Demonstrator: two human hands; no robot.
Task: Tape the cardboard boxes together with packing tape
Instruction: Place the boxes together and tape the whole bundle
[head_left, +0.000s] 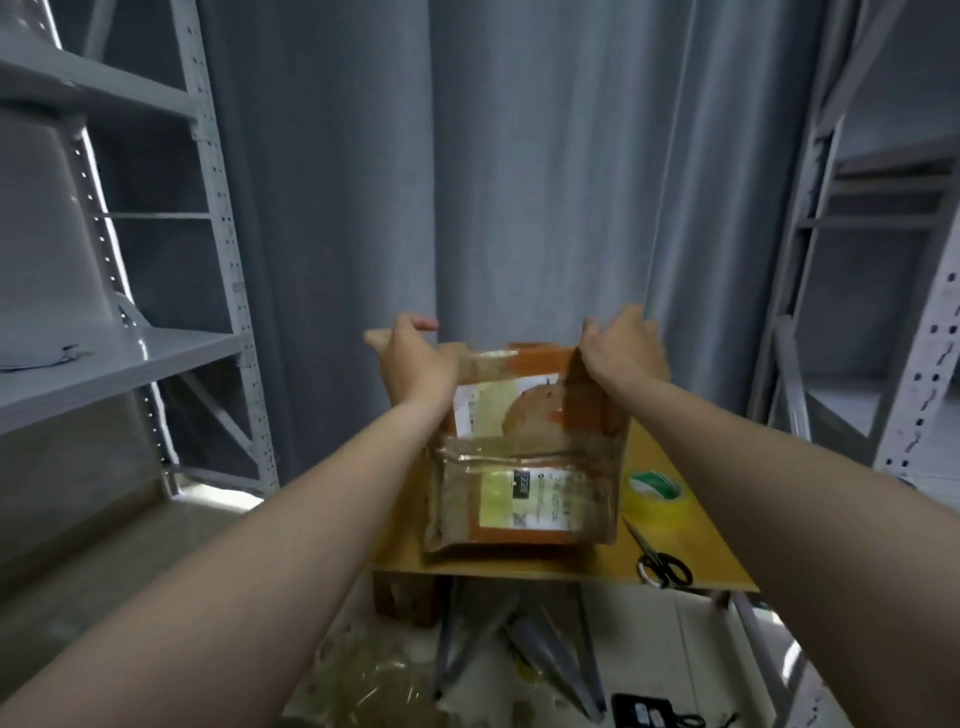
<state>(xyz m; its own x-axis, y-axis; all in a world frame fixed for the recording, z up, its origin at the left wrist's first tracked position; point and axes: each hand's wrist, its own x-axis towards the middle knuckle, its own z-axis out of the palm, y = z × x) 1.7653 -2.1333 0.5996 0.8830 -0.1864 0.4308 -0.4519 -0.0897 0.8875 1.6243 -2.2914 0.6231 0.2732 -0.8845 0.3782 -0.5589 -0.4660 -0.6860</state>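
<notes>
1. Backed by grey curtains (519, 156) and flanked by grey metal shelving (218, 208); worked over a yellow wooden board (613, 565)
2. Found the stack of orange-brown cardboard boxes (524, 467) standing upright on that board, already bound with glossy clear tape across the seam and down the front
3. Judged the taping well advanced, perhaps nearly done; could not see the far side, so could not rule out further strips
4. Noted the roll of clear packing tape with a green core (653, 493) and the black-handled scissors (662, 564) lying on the board just right of the stack, neither in hand
5. Saw the left hand (410, 358) against the top left corner, thumb spread, forefinger stretched along the far edge; could not tell gripping from pressing
6. Saw the right hand (623, 348) with fingers curled over the top right corner, gripping it
</notes>
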